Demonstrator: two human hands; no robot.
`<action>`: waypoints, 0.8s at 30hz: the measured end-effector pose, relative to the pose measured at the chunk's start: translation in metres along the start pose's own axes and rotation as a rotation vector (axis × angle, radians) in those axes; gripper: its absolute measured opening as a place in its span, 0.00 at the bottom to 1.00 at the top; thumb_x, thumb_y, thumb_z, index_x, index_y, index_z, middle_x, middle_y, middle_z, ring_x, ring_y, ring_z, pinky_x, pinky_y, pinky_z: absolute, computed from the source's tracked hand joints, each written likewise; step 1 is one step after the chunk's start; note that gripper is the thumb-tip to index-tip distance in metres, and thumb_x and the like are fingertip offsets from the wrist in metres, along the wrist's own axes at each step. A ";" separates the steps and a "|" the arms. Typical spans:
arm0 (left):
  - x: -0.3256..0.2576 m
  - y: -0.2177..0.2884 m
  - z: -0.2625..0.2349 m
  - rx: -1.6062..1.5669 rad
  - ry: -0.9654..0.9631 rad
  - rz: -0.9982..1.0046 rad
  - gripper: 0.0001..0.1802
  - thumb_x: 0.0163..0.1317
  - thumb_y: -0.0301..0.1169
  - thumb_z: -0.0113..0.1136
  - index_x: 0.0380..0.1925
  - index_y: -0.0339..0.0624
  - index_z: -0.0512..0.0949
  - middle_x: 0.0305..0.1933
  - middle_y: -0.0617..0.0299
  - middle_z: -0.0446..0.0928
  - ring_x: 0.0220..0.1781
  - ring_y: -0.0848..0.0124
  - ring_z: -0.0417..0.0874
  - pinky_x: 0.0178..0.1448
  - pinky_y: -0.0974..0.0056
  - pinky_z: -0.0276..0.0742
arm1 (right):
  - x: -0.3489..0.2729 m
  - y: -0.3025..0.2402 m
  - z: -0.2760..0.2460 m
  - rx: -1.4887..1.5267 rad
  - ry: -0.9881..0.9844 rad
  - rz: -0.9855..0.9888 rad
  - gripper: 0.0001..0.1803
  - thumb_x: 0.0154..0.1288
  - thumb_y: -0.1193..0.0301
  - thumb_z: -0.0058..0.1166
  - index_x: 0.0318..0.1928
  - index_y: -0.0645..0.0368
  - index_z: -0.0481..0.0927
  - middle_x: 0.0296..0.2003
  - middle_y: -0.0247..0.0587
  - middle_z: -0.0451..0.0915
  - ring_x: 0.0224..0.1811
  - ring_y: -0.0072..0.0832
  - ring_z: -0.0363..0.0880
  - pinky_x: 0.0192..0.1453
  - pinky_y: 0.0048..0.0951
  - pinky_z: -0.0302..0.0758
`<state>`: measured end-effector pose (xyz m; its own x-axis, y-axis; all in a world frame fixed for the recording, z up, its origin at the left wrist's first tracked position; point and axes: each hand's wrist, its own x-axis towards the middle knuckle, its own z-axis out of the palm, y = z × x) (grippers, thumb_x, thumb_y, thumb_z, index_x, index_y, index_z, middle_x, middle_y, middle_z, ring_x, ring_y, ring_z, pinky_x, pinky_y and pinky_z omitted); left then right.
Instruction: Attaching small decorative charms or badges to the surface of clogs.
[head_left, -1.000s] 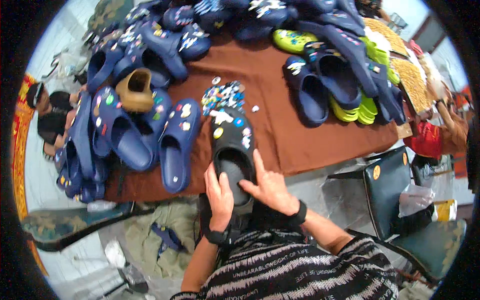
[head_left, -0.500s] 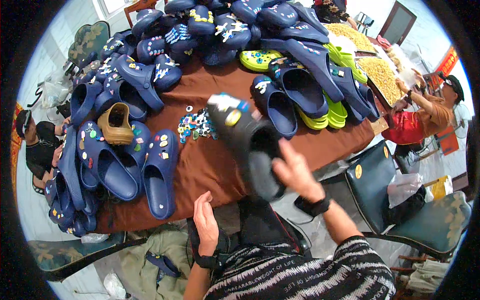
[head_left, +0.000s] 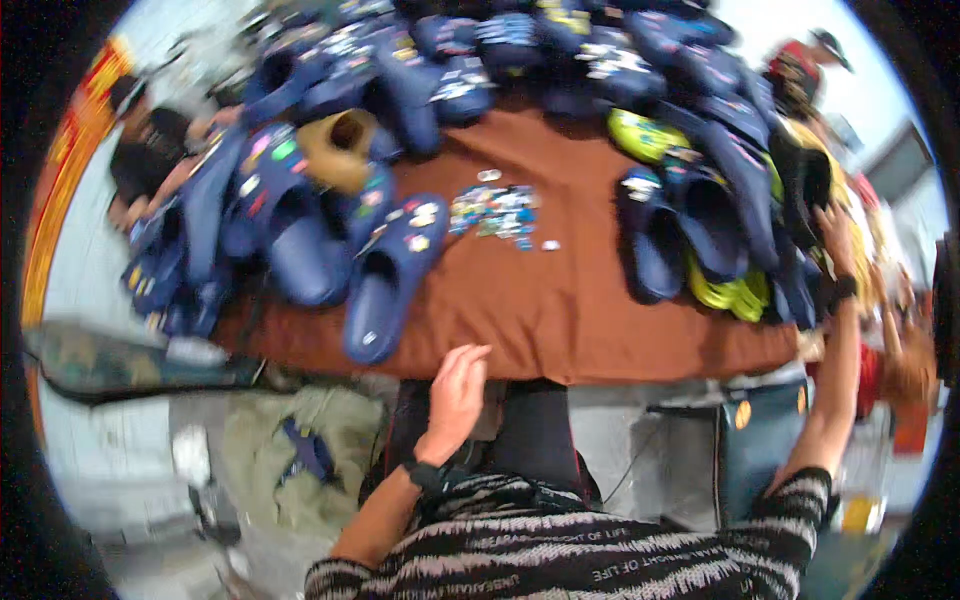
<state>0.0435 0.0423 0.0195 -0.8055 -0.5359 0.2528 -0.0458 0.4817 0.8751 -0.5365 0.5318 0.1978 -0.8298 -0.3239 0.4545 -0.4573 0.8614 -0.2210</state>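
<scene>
My right arm stretches far to the right past the table's edge. My right hand (head_left: 836, 240) is at the lower end of a black clog (head_left: 806, 185), gripping it near the pile of navy clogs; motion blur softens the fingers. My left hand (head_left: 458, 397) hangs empty before the table's front edge, fingers stretched out. A small heap of colourful shoe charms (head_left: 495, 212) lies mid-table on the brown cloth (head_left: 590, 270). Left of it, nearest my left hand, rests a navy clog (head_left: 385, 285) with charms.
More navy clogs (head_left: 300, 230) and a tan clog (head_left: 338, 150) crowd the left side. Lime green clogs (head_left: 730, 290) lie among navy ones at right. One person (head_left: 150, 150) sits at left, others at right. A dark chair (head_left: 755, 440) stands below the right edge.
My right hand has carried the black clog from above the table to the far right. The view has turned right; my left hand remains empty near the front edge.
</scene>
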 end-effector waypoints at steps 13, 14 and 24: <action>-0.005 -0.005 -0.001 -0.038 0.000 0.011 0.13 0.73 0.28 0.51 0.50 0.33 0.80 0.51 0.49 0.78 0.55 0.53 0.80 0.61 0.57 0.75 | 0.015 0.012 0.001 -0.029 0.142 -0.034 0.20 0.75 0.63 0.51 0.58 0.65 0.80 0.49 0.50 0.84 0.50 0.40 0.83 0.57 0.36 0.75; -0.003 -0.004 0.001 -0.031 -0.005 0.010 0.13 0.72 0.28 0.52 0.50 0.34 0.80 0.51 0.49 0.78 0.55 0.53 0.80 0.60 0.57 0.75 | 0.007 -0.007 -0.001 0.009 0.280 -0.081 0.20 0.75 0.64 0.51 0.59 0.66 0.79 0.54 0.54 0.83 0.57 0.43 0.81 0.64 0.36 0.73; -0.001 0.003 -0.010 -0.009 0.001 0.024 0.12 0.71 0.27 0.53 0.49 0.34 0.80 0.50 0.49 0.79 0.54 0.54 0.81 0.58 0.58 0.77 | -0.170 -0.396 0.111 0.576 -0.155 -0.598 0.11 0.62 0.82 0.55 0.44 0.61 0.83 0.38 0.51 0.81 0.43 0.49 0.80 0.48 0.39 0.77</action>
<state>0.0507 0.0370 0.0256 -0.8057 -0.5249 0.2746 -0.0210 0.4886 0.8723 -0.2497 0.2022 0.1121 -0.4112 -0.7484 0.5204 -0.8903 0.2071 -0.4056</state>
